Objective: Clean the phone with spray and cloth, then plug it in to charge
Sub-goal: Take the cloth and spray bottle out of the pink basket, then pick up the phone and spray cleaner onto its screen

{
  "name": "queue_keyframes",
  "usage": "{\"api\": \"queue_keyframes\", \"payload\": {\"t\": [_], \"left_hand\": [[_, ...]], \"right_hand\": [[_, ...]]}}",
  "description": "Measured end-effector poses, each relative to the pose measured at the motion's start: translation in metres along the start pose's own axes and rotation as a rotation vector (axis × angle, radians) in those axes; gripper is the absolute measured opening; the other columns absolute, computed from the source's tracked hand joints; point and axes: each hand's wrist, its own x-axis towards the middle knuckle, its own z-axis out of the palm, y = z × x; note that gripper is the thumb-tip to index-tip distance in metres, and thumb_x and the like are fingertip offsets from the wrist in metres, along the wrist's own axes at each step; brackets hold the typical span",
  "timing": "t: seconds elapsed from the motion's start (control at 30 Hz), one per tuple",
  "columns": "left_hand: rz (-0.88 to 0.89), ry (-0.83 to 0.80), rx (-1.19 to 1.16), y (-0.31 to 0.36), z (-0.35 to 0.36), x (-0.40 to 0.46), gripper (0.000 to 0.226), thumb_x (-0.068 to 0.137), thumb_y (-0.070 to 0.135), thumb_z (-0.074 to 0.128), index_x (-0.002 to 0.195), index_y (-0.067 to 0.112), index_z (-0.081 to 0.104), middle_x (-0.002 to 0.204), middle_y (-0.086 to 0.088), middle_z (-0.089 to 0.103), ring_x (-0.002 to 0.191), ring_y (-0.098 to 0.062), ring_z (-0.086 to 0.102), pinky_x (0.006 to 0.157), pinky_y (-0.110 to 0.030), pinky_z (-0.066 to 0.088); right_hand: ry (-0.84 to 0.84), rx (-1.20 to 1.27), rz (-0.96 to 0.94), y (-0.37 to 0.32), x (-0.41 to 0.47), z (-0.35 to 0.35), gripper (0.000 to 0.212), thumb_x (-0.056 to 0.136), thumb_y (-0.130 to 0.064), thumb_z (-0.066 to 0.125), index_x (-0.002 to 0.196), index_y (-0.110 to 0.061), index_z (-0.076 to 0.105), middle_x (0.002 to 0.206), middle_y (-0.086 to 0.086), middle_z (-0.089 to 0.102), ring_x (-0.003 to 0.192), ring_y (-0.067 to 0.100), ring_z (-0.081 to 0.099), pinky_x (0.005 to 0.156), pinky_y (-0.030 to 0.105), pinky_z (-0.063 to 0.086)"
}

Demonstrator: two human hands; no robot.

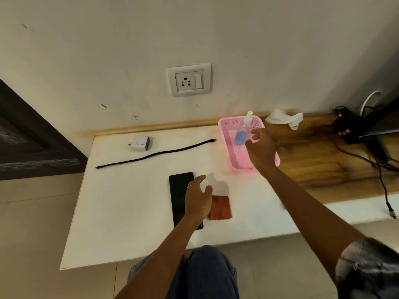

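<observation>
A black phone (178, 195) lies flat near the middle of the white board (129, 201). My left hand (198, 197) hovers over its right side with relaxed, spread fingers and holds nothing. A folded rust-red cloth (222, 207) lies just right of that hand. A clear spray bottle (243, 129) with blue liquid leans in the pink basket (226, 128). My right hand (260, 149) reaches over the basket, fingers loosely curved beside the bottle, apparently without gripping it. A white charger adapter (139, 143) and a black cable (155, 155) lie at the board's far side.
A wall socket with switch (189, 79) sits above the board. A crumpled white tissue (285, 118) lies on the wooden shelf (313, 156). Black devices and cables (354, 126) crowd the far right. My knee in jeans (205, 275) is below the board's front edge.
</observation>
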Motion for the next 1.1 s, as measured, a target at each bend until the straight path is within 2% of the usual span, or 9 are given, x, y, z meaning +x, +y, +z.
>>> {"api": "queue_keyframes", "payload": {"t": [0.27, 0.43, 0.53, 0.6, 0.7, 0.87, 0.97, 1.03, 1.1], "left_hand": [[0.058, 0.011, -0.088, -0.011, -0.013, 0.016, 0.034, 0.096, 0.01, 0.048, 0.129, 0.018, 0.051, 0.136, -0.004, 0.045, 0.105, -0.008, 0.051, 0.071, -0.005, 0.042], [0.156, 0.107, -0.024, -0.022, -0.024, 0.013, 0.026, 0.095, 0.008, 0.049, 0.112, 0.027, 0.055, 0.123, 0.001, 0.054, 0.09, 0.001, 0.054, 0.071, -0.002, 0.043], [0.187, 0.225, 0.053, -0.032, -0.033, 0.005, 0.025, 0.093, 0.007, 0.053, 0.108, 0.026, 0.059, 0.116, 0.003, 0.056, 0.098, -0.009, 0.057, 0.084, -0.016, 0.047], [0.123, 0.339, 0.054, -0.038, -0.039, 0.0, 0.026, 0.091, 0.006, 0.056, 0.113, 0.02, 0.061, 0.119, 0.0, 0.056, 0.109, -0.019, 0.054, 0.093, -0.032, 0.049], [-0.087, 0.434, 0.063, -0.042, -0.047, -0.004, 0.036, 0.091, 0.012, 0.058, 0.126, 0.015, 0.053, 0.13, -0.008, 0.053, 0.119, -0.026, 0.049, 0.098, -0.039, 0.044], [-0.267, 0.288, -0.022, -0.044, -0.053, -0.005, 0.045, 0.094, 0.016, 0.052, 0.138, 0.013, 0.04, 0.138, -0.01, 0.05, 0.123, -0.028, 0.048, 0.102, -0.041, 0.043], [-0.297, 0.247, -0.08, -0.039, -0.053, -0.005, 0.04, 0.097, 0.016, 0.046, 0.136, 0.009, 0.044, 0.135, -0.01, 0.052, 0.118, -0.025, 0.051, 0.093, -0.029, 0.04], [-0.367, 0.253, -0.138, -0.036, -0.056, -0.001, 0.035, 0.098, 0.015, 0.045, 0.131, 0.006, 0.05, 0.13, -0.012, 0.055, 0.116, -0.027, 0.053, 0.094, -0.031, 0.042], [-0.477, 0.238, -0.25, -0.034, -0.062, 0.008, 0.021, 0.096, 0.013, 0.046, 0.105, 0.003, 0.062, 0.104, -0.017, 0.061, 0.1, -0.031, 0.058, 0.088, -0.038, 0.047]], "right_hand": [[-0.123, 0.024, 0.044, 0.002, 0.055, 0.027, 0.06, 0.081, -0.016, 0.071, 0.13, -0.003, 0.039, 0.125, 0.015, 0.051, 0.114, 0.026, 0.05, 0.095, 0.03, 0.043], [-0.05, 0.024, 0.046, 0.009, 0.061, 0.037, 0.051, 0.084, -0.015, 0.067, 0.125, -0.001, 0.041, 0.119, 0.016, 0.058, 0.107, 0.026, 0.058, 0.084, 0.022, 0.043], [-0.01, 0.093, 0.032, 0.009, 0.056, 0.034, 0.051, 0.082, -0.015, 0.07, 0.124, -0.002, 0.044, 0.118, 0.016, 0.059, 0.104, 0.025, 0.059, 0.089, 0.029, 0.048], [0.027, 0.142, 0.029, 0.006, 0.048, 0.03, 0.051, 0.082, -0.017, 0.07, 0.124, -0.003, 0.045, 0.117, 0.014, 0.06, 0.102, 0.022, 0.059, 0.089, 0.029, 0.049], [0.083, 0.202, 0.014, -0.006, 0.031, 0.022, 0.048, 0.083, -0.023, 0.068, 0.122, -0.005, 0.046, 0.116, 0.012, 0.061, 0.102, 0.02, 0.06, 0.092, 0.03, 0.05], [0.148, 0.26, -0.096, -0.031, -0.013, 0.004, 0.047, 0.083, -0.022, 0.068, 0.121, -0.003, 0.048, 0.116, 0.011, 0.061, 0.102, 0.016, 0.06, 0.086, 0.021, 0.048], [0.109, 0.292, -0.095, -0.041, -0.042, -0.003, 0.049, 0.084, -0.022, 0.068, 0.124, -0.004, 0.047, 0.118, 0.009, 0.061, 0.104, 0.016, 0.059, 0.089, 0.027, 0.051], [0.064, 0.33, -0.084, -0.045, -0.061, -0.006, 0.049, 0.084, -0.022, 0.068, 0.126, -0.006, 0.046, 0.12, 0.007, 0.059, 0.104, 0.014, 0.058, 0.089, 0.027, 0.051], [0.022, 0.366, -0.075, -0.045, -0.079, -0.007, 0.049, 0.084, -0.02, 0.067, 0.127, -0.007, 0.046, 0.12, 0.007, 0.059, 0.104, 0.013, 0.058, 0.089, 0.025, 0.05]]}}
